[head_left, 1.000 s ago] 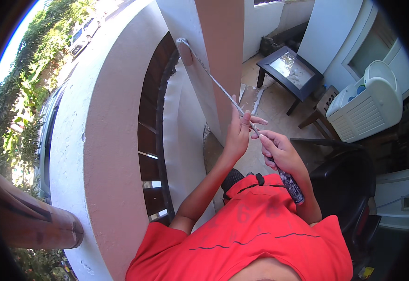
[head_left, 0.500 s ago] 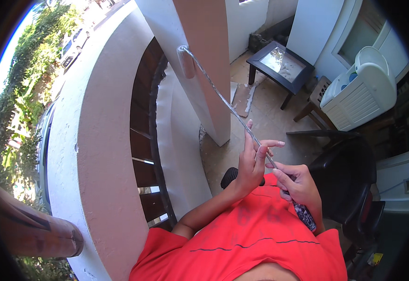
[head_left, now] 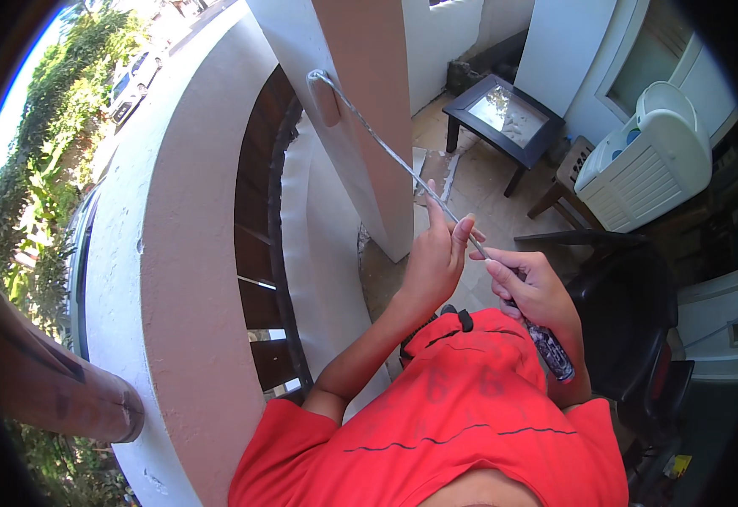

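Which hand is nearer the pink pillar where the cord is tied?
Left. The left hand pinches the grey braided cord closer to the pink pillar; the right hand grips it farther back.

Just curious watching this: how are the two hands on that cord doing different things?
The left hand sits higher on the cord, fingers stretched up and loosely pinching it; the right hand sits lower, curled into a closed fist around it. A dark patterned end sticks out below the right hand, nothing like it below the left. Both touch the same taut cord, which runs up to the pillar.
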The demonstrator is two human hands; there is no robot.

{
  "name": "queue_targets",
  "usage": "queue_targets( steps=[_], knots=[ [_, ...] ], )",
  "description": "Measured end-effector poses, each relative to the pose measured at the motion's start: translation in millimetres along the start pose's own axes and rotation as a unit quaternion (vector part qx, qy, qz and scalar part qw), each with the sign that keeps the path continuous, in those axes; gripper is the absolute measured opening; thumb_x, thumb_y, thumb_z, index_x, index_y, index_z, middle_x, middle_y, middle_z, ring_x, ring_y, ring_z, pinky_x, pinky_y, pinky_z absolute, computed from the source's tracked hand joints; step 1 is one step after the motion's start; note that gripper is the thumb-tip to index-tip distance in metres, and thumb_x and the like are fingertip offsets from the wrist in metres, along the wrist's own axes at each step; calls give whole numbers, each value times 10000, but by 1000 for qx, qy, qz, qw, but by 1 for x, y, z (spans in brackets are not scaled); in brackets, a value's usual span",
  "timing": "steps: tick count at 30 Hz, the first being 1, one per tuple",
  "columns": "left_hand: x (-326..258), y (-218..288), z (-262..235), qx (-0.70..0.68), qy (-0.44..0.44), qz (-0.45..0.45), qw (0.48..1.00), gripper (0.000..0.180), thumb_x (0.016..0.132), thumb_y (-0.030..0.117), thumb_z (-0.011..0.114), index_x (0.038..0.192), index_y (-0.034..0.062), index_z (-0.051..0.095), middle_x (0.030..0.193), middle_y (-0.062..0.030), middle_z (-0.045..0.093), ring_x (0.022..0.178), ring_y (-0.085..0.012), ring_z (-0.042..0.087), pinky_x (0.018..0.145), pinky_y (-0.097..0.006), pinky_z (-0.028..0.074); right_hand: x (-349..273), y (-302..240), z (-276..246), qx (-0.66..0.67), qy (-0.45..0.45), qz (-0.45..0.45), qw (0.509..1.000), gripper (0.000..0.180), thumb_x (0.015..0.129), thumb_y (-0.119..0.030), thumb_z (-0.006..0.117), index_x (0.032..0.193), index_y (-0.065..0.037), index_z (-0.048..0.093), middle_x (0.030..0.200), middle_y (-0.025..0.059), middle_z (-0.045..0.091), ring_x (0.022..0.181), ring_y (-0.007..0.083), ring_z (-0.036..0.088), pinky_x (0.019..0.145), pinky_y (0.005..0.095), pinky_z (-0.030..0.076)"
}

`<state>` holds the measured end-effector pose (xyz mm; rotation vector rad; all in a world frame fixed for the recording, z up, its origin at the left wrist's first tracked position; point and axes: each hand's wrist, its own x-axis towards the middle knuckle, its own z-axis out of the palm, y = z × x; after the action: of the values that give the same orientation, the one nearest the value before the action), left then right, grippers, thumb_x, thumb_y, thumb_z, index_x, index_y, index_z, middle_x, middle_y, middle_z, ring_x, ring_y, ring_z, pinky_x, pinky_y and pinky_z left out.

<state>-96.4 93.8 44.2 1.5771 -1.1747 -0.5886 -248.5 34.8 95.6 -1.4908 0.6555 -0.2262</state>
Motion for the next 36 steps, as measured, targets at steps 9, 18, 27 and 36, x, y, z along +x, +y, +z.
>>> queue_targets(
  steps=[9,18,27,36],
  knots=[
    [-14,27,29,136,12,-10,991,740,933,347,432,1256,-247,132,651,-222,566,604,-374,568,534,-431,441,-33,-11,-20,31,-10,65,997,283,943,-75,424,1176,40,536,596,-28,392,453,30,346,407,189,329],
    [1,20,8,142,3,-29,989,711,932,303,447,1249,-248,129,626,-198,590,574,-375,583,476,-426,437,-8,-7,-13,5,-16,29,999,294,952,-88,405,1197,8,536,594,-33,381,438,34,340,408,191,321],
    [-8,20,20,143,-3,-36,989,717,926,278,465,1262,-238,97,639,-188,600,598,-367,594,504,-425,451,-19,0,-19,46,-30,48,997,298,954,-97,405,1199,20,528,602,-29,377,449,34,345,414,187,323],
    [-2,18,18,127,9,-19,992,729,928,286,459,1269,-234,79,637,-180,606,593,-361,597,511,-424,454,-13,0,-21,32,-34,29,999,295,954,-101,409,1196,14,533,593,-31,373,446,31,345,411,186,318]
  ],
)
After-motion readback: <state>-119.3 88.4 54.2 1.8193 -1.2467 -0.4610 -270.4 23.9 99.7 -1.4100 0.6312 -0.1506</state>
